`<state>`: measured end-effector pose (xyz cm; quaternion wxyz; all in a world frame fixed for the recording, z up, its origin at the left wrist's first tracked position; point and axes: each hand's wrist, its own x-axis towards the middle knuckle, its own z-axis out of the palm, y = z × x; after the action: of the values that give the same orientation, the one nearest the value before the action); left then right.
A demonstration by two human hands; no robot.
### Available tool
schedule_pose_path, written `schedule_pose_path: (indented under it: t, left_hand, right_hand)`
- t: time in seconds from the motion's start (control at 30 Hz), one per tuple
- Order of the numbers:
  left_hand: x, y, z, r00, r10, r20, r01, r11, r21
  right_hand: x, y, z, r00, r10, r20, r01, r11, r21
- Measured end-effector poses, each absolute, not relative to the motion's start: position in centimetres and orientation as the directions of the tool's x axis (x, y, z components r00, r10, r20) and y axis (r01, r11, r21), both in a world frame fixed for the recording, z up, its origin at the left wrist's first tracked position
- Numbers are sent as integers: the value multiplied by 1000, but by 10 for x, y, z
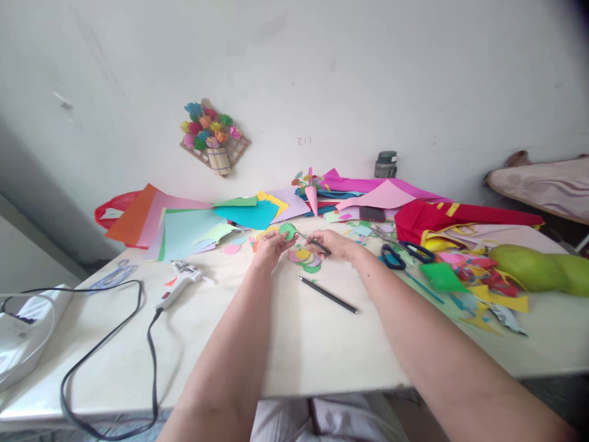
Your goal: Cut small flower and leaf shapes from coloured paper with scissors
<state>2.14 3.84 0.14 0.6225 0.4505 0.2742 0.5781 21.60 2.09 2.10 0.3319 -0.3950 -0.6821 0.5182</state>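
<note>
My left hand [271, 248] pinches a small round piece of green paper [288, 231] above the middle of the table. From the right, my right hand [332, 243] grips a pair of scissors [317, 244] by the dark handles, and the blades point at the green paper's edge. Whether the blades are parted is too small to make out. Just below the hands lies a small pile of cut paper circles [304, 258] in pink, yellow, purple and green. Closer to me, a black pencil [327, 294] rests slantwise on the table.
A glue gun [180, 285] and its looping black cable lie left, near a power strip [37, 331]. Coloured paper sheets [193, 230] spread along the back. Dark-handled scissors [405, 254], paper scraps [478, 276] and a green bulging object [529, 270] occupy the right. A bottle [385, 164] stands behind.
</note>
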Motion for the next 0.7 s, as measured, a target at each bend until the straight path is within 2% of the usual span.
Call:
schedule_pose_path:
  t: [0.7]
  left_hand:
    - [22, 37, 3, 182, 968, 172, -464, -70, 883]
  right_hand:
    - [218, 24, 18, -486, 873, 41, 183, 147, -972]
